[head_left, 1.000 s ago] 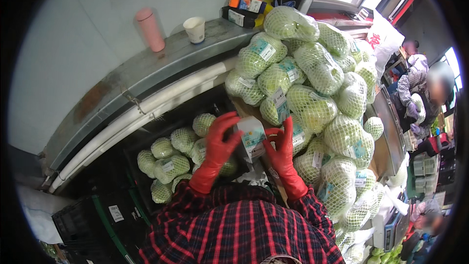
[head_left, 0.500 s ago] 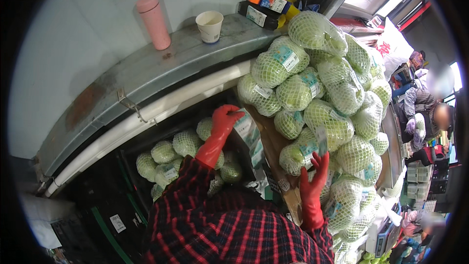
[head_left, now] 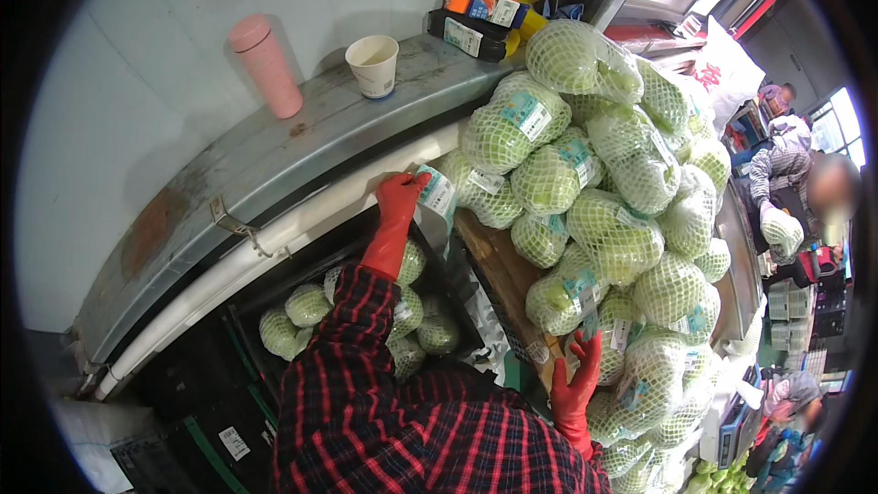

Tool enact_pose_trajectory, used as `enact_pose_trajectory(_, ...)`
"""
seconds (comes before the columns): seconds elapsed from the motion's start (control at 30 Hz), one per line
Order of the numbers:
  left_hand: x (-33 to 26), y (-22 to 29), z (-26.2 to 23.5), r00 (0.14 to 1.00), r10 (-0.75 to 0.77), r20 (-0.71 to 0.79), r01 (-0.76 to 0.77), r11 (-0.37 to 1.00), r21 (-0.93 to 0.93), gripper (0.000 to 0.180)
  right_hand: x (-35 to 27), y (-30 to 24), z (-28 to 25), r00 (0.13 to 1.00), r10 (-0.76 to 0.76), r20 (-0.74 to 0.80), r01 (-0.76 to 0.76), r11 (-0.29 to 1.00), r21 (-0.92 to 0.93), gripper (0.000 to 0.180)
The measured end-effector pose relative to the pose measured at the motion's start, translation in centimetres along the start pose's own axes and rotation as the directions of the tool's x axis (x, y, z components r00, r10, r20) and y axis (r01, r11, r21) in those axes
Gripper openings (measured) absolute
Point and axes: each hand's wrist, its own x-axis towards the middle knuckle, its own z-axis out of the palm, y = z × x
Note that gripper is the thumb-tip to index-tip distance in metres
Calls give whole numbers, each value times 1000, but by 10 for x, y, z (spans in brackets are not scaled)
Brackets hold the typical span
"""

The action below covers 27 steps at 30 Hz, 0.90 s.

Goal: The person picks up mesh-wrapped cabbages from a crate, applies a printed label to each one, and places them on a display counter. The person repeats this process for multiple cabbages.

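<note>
Both my hands wear red rubber gloves. My left hand (head_left: 400,206), raised above a black crate's far side, pinches the end of a strip of teal and white labels (head_left: 437,190). Fingers apart, my right hand (head_left: 574,395) is beside a large pile of pale green cabbages (head_left: 614,230). A small translucent label (head_left: 590,322) hangs at its fingertip; whether a second finger grips it I cannot tell. The piled cabbages wear white nets, and many carry labels. Several more cabbages (head_left: 437,333) lie in the black crate (head_left: 462,311), partly hidden by my left arm.
A metal ledge (head_left: 215,142) along the wall bears a pink bottle (head_left: 267,69), a paper cup (head_left: 373,67) and black and orange packages (head_left: 468,32). Below it runs a white pipe (head_left: 192,316). A scale (head_left: 734,430) stands at lower right. Other people work at far right.
My left hand has moved up and left, drawing the label strip with it toward the pipe. The right hand has dropped slightly, its label still at the fingertip. The view has shifted a little.
</note>
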Motion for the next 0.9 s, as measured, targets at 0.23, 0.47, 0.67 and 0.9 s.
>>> enact_pose_trajectory(0.23, 20, -49, 43, 951, -295, 89, 295, 955, 19, 43, -5, -3, -4, 998, 11, -67, -10, 1000, 11, 66)
enact_pose_trajectory(0.47, 1, -11, 31, 935, -349, -65, 293, 862, -414, 56, 28, -34, -70, 998, -60, -10, 60, 997, -39, 58)
enact_pose_trajectory(0.67, -19, -68, 25, 942, -174, 287, 329, 645, -689, 41, 17, -34, -194, 974, 64, -219, -6, 967, 256, 47)
enact_pose_trajectory(0.9, -159, -80, 8, 816, -476, 327, 578, 680, -452, 18, 232, -3, -287, 956, -56, -288, 201, 840, 503, 23)
